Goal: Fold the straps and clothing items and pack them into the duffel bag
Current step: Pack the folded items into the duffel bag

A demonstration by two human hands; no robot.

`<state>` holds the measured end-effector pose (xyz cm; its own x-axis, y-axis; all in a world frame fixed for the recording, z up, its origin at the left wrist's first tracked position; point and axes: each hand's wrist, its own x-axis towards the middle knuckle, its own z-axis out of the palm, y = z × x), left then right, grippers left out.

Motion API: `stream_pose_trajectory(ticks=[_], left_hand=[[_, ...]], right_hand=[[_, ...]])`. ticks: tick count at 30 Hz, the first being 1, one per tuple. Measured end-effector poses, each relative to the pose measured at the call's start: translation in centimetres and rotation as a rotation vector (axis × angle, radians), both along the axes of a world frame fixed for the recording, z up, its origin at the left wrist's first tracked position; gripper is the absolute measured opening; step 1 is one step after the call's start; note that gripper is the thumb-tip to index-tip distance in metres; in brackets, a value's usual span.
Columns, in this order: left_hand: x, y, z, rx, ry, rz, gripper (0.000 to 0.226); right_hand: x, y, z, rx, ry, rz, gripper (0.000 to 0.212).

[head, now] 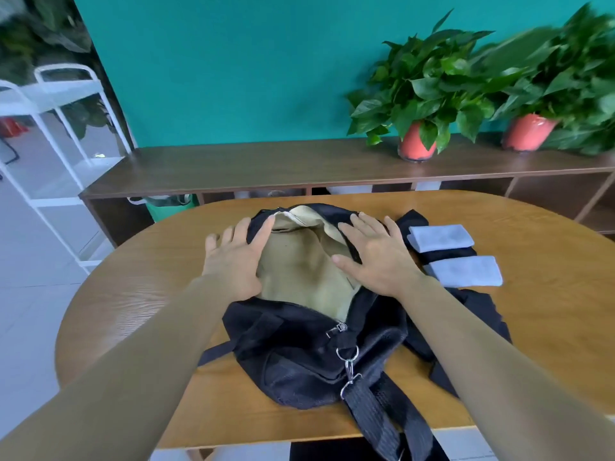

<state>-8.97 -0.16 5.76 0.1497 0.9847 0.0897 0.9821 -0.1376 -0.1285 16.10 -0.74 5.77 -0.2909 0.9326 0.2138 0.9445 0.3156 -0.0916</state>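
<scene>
Nearest me, one strap clips to the bag, which lies unzipped on the table, tan lining showing. My left hand and right hand lie flat on the two edges of its opening, fingers straight and spread, gripping nothing. Right of the bag, two folded grey cloths sit on dark clothing. Beyond, a sideboard carries two plants.

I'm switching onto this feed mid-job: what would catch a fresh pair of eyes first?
The black duffel bag lies unzipped in the middle of the wooden table, its tan lining showing, with the left hand and right hand spread flat on either side of the opening. Just right of it, two folded light-blue cloths rest on dark fabric.
</scene>
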Motion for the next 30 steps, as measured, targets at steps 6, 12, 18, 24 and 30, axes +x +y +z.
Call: stream_pose_trajectory(ticks=[6,12,18,24,30], left_hand=[[4.5,-2.3,0.6,0.011,-0.037,-0.091,0.106],[7.6,-3.9,0.1,0.049,-0.053,-0.142,0.100],[8.3,-4.8,0.0,0.044,-0.046,-0.133,0.098],[7.1,-5.4,0.5,0.039,-0.017,-0.078,0.094],[4.8,-4.9,0.7,0.022,-0.019,-0.001,0.091]], right_hand=[[4.2,-5.1,-1.3,0.067,0.067,-0.117,0.056],[9.9,-11.4,-3.5,0.033,0.102,-0.304,0.058],[12.3,-14.1,-4.8,0.030,0.118,-0.357,0.063],[12.2,-14.0,-6.3,-0.047,0.076,-0.420,0.056],[11.7,-14.0,-7.1,0.128,0.106,-0.475,0.031]])
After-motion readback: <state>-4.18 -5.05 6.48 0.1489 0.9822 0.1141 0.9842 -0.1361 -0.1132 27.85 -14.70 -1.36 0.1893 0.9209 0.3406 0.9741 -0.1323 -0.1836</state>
